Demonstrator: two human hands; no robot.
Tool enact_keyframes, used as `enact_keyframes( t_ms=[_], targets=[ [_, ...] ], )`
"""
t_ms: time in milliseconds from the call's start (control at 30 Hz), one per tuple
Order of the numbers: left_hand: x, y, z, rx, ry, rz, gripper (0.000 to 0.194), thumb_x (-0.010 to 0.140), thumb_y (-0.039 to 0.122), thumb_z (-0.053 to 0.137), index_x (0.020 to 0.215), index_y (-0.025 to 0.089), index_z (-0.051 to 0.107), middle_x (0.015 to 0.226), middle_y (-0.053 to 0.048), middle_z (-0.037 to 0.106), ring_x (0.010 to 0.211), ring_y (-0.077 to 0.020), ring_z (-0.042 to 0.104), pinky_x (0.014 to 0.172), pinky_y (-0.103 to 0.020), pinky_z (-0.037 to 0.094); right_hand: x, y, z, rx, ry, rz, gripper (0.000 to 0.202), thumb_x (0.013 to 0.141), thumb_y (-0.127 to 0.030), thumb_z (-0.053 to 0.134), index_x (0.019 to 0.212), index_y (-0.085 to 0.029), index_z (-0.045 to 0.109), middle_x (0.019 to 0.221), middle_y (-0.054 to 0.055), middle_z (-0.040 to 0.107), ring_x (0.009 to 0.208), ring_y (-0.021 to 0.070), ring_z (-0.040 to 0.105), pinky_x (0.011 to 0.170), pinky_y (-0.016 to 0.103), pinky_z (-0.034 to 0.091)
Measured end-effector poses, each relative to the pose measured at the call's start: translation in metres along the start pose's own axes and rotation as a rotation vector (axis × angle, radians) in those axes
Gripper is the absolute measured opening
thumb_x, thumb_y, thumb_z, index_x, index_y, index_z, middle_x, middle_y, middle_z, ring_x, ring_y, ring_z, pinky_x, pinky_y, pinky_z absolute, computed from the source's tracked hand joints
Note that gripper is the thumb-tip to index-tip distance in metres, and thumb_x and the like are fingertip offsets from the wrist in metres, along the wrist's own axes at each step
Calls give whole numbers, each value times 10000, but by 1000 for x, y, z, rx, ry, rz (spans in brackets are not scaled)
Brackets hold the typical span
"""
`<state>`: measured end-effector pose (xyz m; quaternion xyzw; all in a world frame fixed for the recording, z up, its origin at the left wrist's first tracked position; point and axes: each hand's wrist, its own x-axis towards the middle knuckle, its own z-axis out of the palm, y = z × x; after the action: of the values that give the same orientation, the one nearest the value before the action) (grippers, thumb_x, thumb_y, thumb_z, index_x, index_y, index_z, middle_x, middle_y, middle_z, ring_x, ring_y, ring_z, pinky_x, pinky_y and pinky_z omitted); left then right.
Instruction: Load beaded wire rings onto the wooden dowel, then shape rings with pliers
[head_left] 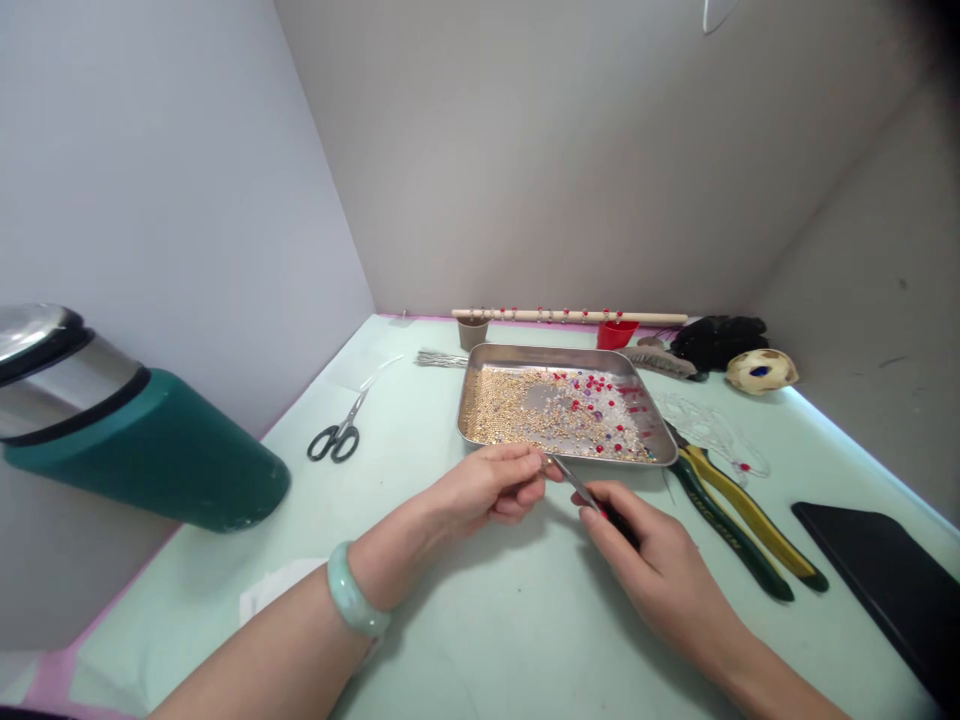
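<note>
My left hand (504, 487), with a pale green bangle (350, 592) on its wrist, is pinched closed just in front of the metal tray's near edge. What its fingertips hold is too small to name. My right hand (637, 535) is closed round a slim metal tool (576, 484) with a dark handle, whose tip meets the left fingertips. Behind both hands, the tray (671, 440) bears gold beads (495, 400) at the left and clear, red and purple beads (600, 400) at the right.
Black-handled scissors (343, 432) and a green bottle (150, 445) are at the left. Green-yellow pliers (739, 520) and a black flat object (877, 570) lie at the right. Behind the tray, a wooden rod (577, 316) with small beaded rings rests across two cups (473, 333).
</note>
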<state>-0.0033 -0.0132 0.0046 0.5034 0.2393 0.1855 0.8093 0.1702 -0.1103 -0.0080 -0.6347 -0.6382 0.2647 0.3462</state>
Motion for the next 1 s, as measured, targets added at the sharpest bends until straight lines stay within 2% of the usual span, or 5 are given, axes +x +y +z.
enact_keyframes(
  t_ms=[400,500,667,833,1000],
  targets=[
    [0,1,1,125,17,-20,251,875,400,483,841,153,514,593,54,389,436,-46,210,415,-218,121,0,2,2,-25,-15,-38,227,883,-382,423,893,-205,564,695,3,582,623,156,523,588,271,410],
    [0,1,2,281,76,8,227,882,374,458,822,162,516,558,62,354,455,-61,237,428,-213,162,0,1,2,-11,-32,-14,233,883,-390,420,887,-206,563,701,0,584,628,156,520,584,268,405],
    [2,2,6,663,255,185,162,853,271,475,766,155,548,637,20,455,587,-87,376,530,-207,277,1,0,2,62,-80,46,252,889,-413,413,886,-210,563,760,7,612,689,166,542,610,268,414],
    [0,5,7,297,165,42,193,846,327,488,759,157,518,503,73,301,449,-64,215,430,-210,154,0,0,1,118,-92,43,267,893,-419,420,987,-215,564,805,5,618,725,164,548,641,265,427],
    [-1,4,1,45,58,13,179,840,308,512,748,154,513,475,88,247,412,-48,122,400,-210,83,0,1,-2,161,-40,37,300,883,-441,429,996,-210,582,808,10,623,709,160,553,636,259,443]
  ],
)
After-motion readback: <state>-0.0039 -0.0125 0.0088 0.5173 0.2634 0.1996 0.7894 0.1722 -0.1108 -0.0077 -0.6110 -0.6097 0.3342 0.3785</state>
